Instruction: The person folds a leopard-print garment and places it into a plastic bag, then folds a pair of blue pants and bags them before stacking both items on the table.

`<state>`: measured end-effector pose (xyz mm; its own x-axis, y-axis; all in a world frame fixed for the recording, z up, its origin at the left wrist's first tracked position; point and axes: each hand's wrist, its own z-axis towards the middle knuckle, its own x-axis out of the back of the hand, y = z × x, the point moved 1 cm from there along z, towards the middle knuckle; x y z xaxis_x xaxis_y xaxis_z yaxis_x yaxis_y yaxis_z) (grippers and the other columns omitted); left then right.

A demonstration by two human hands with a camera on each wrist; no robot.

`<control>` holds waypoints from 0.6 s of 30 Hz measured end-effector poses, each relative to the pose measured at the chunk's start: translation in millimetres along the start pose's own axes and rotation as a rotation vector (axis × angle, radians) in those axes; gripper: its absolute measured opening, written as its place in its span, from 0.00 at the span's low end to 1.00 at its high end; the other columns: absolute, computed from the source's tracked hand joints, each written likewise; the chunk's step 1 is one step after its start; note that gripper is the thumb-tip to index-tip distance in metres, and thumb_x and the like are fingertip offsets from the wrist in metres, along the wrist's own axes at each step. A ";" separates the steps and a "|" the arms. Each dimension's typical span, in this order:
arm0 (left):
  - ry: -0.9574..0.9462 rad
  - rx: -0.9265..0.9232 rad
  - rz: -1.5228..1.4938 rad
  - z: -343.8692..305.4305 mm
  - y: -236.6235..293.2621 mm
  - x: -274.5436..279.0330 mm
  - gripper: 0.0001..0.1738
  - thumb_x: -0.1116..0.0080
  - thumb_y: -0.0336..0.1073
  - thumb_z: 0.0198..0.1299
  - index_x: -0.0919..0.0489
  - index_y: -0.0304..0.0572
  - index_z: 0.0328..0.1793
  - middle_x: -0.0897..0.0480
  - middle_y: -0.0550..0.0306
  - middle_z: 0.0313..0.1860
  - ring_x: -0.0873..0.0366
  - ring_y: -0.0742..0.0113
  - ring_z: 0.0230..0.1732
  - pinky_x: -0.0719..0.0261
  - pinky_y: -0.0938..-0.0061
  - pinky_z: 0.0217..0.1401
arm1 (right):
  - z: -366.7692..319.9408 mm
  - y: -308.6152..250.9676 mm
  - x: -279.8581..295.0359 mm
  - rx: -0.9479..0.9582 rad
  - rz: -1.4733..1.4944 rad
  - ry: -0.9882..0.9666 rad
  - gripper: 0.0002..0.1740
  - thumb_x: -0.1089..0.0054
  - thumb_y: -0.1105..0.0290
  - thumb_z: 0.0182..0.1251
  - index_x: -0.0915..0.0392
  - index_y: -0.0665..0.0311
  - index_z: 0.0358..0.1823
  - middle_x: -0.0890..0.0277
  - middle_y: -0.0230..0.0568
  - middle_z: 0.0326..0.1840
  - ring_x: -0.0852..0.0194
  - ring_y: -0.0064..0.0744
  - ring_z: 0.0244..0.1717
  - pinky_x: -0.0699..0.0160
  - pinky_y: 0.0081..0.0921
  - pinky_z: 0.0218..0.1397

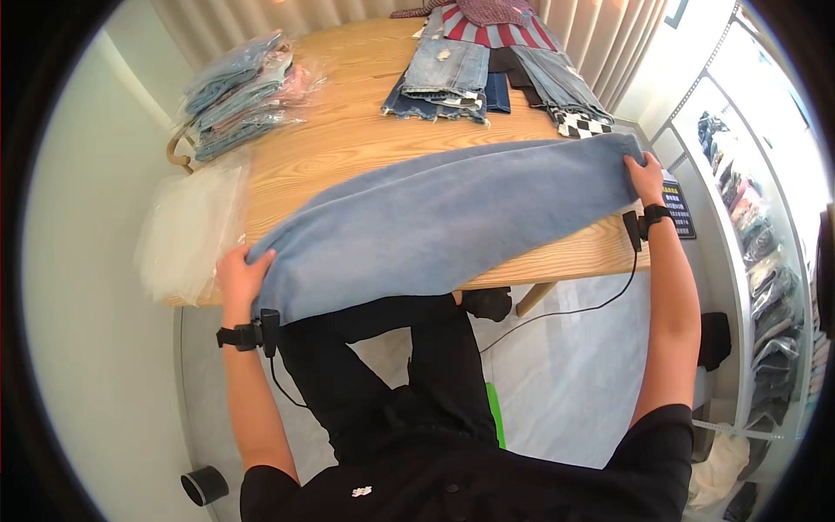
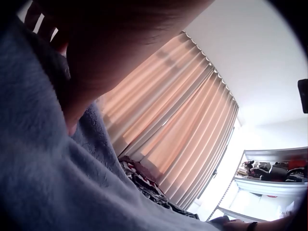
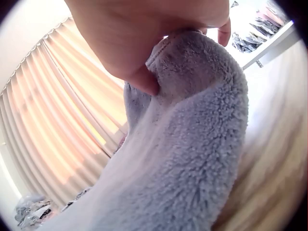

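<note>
A long blue garment [image 1: 417, 217], folded lengthwise, stretches across the front of the wooden table, its lower left part hanging at the edge. My left hand [image 1: 243, 274] grips its left end, thumb on top. At the far right my right hand [image 1: 644, 178] pinches the other end. In the left wrist view the left hand [image 2: 96, 53] holds the bunched fabric [image 2: 43, 159], its fingers partly hidden. The right wrist view has the right hand [image 3: 154, 43] with thumb on the fuzzy cloth [image 3: 183, 134].
Bagged clothes [image 1: 239, 96] are stacked at the table's back left, above clear plastic bags [image 1: 191, 226]. Folded jeans [image 1: 448, 70] and a checkered piece [image 1: 581, 124] lie at the back right. A shelf [image 1: 739, 261] with bagged clothing stands on the right.
</note>
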<state>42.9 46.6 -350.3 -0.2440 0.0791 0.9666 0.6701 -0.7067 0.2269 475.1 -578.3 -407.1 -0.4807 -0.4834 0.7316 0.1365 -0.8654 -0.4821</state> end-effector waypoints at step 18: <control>0.215 -0.092 -0.297 -26.0 -9.5 -6.4 0.31 0.39 0.47 0.60 0.30 0.34 0.63 0.32 0.34 0.64 0.34 0.40 0.65 0.35 0.54 0.67 | -10.1 -42.2 23.0 -0.573 0.369 -0.556 0.33 0.26 0.55 0.50 0.25 0.76 0.49 0.20 0.44 0.40 0.20 0.34 0.35 0.21 0.30 0.33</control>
<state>19.9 34.6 -361.7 -0.5665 0.1475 0.8108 0.4849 -0.7359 0.4726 449.5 -551.6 -374.8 0.0203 -0.8429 0.5378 -0.3278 -0.5137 -0.7928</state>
